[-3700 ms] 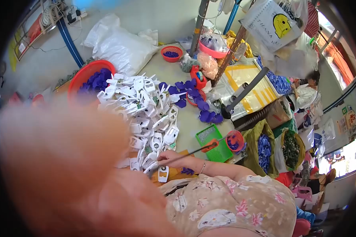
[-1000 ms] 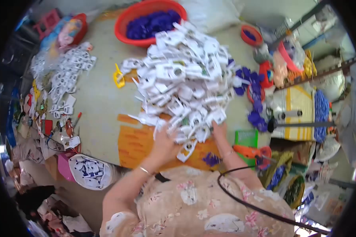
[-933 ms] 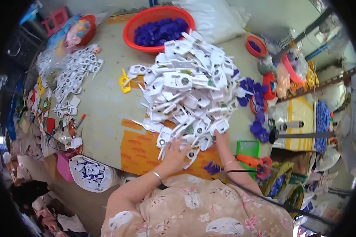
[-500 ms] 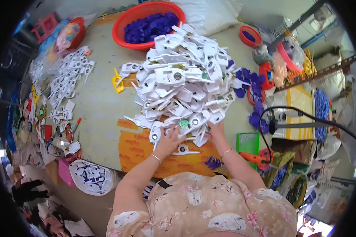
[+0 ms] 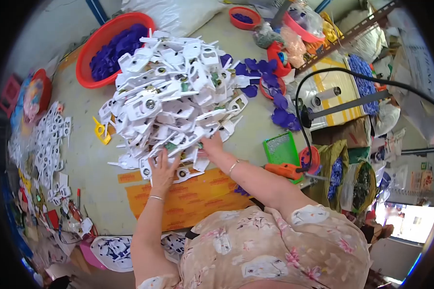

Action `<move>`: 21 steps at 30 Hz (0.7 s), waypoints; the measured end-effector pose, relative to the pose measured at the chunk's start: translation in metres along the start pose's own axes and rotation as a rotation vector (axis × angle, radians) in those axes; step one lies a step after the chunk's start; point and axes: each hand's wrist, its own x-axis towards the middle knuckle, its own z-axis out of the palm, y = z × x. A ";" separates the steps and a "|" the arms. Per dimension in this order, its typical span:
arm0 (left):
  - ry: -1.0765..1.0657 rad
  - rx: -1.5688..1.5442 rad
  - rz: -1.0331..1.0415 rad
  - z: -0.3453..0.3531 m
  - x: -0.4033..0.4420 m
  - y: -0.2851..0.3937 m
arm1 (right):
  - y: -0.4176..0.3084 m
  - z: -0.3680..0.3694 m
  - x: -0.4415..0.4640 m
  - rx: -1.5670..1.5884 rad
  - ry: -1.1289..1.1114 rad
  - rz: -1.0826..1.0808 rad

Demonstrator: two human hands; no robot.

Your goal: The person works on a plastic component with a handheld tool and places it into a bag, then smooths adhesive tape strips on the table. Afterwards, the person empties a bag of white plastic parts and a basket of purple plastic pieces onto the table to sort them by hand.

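A tall heap of white plastic casings [image 5: 173, 111], many with a thin prong and a round dark centre, stands on the table. Small green circuit boards show among them. My left hand [image 5: 163, 174] lies against the near edge of the heap, its fingers apart and touching the lowest casings. Further right, my right hand [image 5: 213, 145] reaches into the heap's near right side. Its fingertips are hidden among the casings, so any grip there cannot be made out. Orange-yellow tape [image 5: 178, 204] covers the table's front edge below both hands.
Behind the heap stands a red basin [image 5: 84, 65] of purple pieces. Loose purple pieces [image 5: 285, 118] lie to the right, near a green tray [image 5: 280, 148] and an orange-handled electric tool [image 5: 280, 170]. More white parts [image 5: 47, 149] and a yellow casing [image 5: 100, 131] are at left.
The head view has turned, so the table and heap appear further left. My right hand now reaches deeper into the heap's right side; my left hand stays at its near edge.
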 end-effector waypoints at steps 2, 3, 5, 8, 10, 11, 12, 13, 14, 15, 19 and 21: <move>0.001 -0.021 -0.040 -0.005 -0.001 -0.007 | 0.007 0.001 0.008 -0.079 -0.040 0.004; -0.028 -0.018 -0.061 -0.005 -0.002 -0.008 | 0.011 0.000 0.015 -0.142 -0.075 0.001; -0.049 -0.035 -0.096 -0.008 -0.002 -0.004 | 0.001 -0.008 0.009 -0.431 -0.046 -0.051; -0.107 -0.113 -0.173 -0.028 0.002 0.007 | -0.031 -0.043 0.003 -0.762 -0.215 -0.025; -0.120 -0.122 -0.196 -0.034 0.002 0.011 | -0.039 -0.068 0.025 -1.018 -0.219 -0.098; -0.110 -0.128 -0.224 -0.034 0.002 0.014 | -0.046 -0.083 0.033 -0.934 -0.116 -0.201; -0.098 -0.133 -0.254 -0.035 -0.001 0.018 | -0.054 -0.095 0.043 -0.849 -0.014 -0.304; -0.088 -0.139 -0.282 -0.035 -0.006 0.023 | -0.058 -0.104 0.060 -0.770 0.129 -0.454; -0.082 -0.163 -0.302 -0.038 -0.008 0.029 | -0.063 -0.111 0.077 -0.687 0.275 -0.596; -0.069 -0.186 -0.322 -0.042 -0.008 0.035 | -0.078 -0.116 0.092 -0.636 0.316 -0.596; -0.048 -0.264 -0.363 -0.049 -0.008 0.054 | -0.114 -0.119 0.156 -0.586 0.440 -0.697; -0.034 -0.288 -0.371 -0.053 -0.006 0.060 | -0.134 -0.115 0.167 -0.638 0.423 -0.725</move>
